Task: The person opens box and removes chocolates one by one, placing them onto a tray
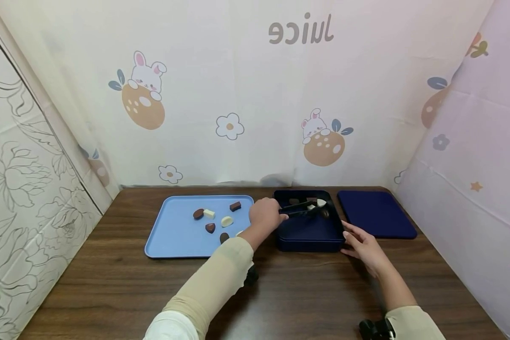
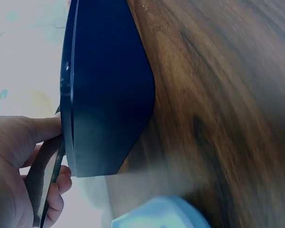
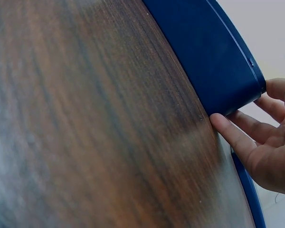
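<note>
My left hand (image 1: 267, 215) grips black tongs (image 1: 295, 206) over the left rim of a navy box (image 1: 310, 244). The tongs reach across the box toward its far right corner, where a white chocolate piece (image 1: 321, 202) shows at their tips. Several dark and light chocolates lie at the back of the box. In the left wrist view, thumb and fingers close round the tongs (image 2: 43, 175) beside the box wall (image 2: 107, 90). My right hand (image 1: 367, 248) touches the box's right side with extended, spread fingers; the right wrist view shows its fingertips (image 3: 219, 119) at the box's lower corner.
A light blue tray (image 1: 174, 241) stands on the left with several chocolates, among them a heart-shaped one (image 1: 210, 228); my left forearm covers its near right corner. A flat navy lid (image 1: 376, 215) lies right of the box. Curtains border the brown wooden table (image 1: 110, 283).
</note>
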`<act>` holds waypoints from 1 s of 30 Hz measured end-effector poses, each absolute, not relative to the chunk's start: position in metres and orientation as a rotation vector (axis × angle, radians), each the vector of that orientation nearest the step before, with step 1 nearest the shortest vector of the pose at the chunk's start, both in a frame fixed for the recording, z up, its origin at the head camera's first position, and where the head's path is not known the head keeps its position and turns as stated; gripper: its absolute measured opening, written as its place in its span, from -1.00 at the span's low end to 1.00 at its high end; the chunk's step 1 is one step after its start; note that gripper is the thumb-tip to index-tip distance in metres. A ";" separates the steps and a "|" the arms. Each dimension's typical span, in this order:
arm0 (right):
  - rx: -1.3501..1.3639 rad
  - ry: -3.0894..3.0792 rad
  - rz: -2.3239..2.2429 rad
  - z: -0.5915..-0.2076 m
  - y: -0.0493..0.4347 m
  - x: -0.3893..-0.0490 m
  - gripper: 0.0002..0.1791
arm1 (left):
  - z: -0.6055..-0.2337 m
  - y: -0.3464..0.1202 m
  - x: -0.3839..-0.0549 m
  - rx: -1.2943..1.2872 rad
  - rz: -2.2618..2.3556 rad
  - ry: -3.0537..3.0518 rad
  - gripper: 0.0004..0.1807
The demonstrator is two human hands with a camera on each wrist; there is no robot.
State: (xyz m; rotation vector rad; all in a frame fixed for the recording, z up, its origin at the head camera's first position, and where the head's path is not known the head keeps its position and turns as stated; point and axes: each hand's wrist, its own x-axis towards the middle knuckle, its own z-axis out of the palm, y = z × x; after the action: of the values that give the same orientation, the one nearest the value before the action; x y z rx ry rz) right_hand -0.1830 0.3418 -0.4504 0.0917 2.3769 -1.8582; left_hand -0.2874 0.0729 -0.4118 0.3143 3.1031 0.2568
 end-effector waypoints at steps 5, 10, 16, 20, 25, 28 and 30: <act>0.088 2.363 -1.863 -0.450 0.342 -0.183 -0.32 | -0.410 0.064 -0.285 0.345 0.264 3.114 -0.57; 0.090 2.364 -1.867 -0.451 0.343 -0.183 -0.32 | -0.408 0.061 -0.285 0.360 0.262 3.131 -0.51; 0.089 2.378 -1.863 -0.451 0.342 -0.182 -0.32 | -0.406 0.064 -0.285 0.342 0.248 3.126 -0.53; 0.090 2.389 -1.855 -0.451 0.341 -0.182 -0.32 | -0.404 0.068 -0.285 0.333 0.246 3.109 -0.56; 0.096 2.384 -1.856 -0.452 0.342 -0.183 -0.33 | -0.403 0.071 -0.286 0.327 0.247 3.081 -0.59; 0.096 2.380 -1.857 -0.453 0.342 -0.183 -0.33 | -0.402 0.072 -0.286 0.322 0.257 3.064 -0.60; 0.092 2.379 -1.858 -0.452 0.343 -0.183 -0.33 | -0.403 0.073 -0.287 0.318 0.265 3.060 -0.59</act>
State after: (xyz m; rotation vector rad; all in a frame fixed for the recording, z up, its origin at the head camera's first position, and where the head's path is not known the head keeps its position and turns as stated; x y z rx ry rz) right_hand -0.1828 0.3427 -0.4525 0.0915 2.3794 -1.8579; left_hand -0.2865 0.0731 -0.4031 0.3179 3.0603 0.2649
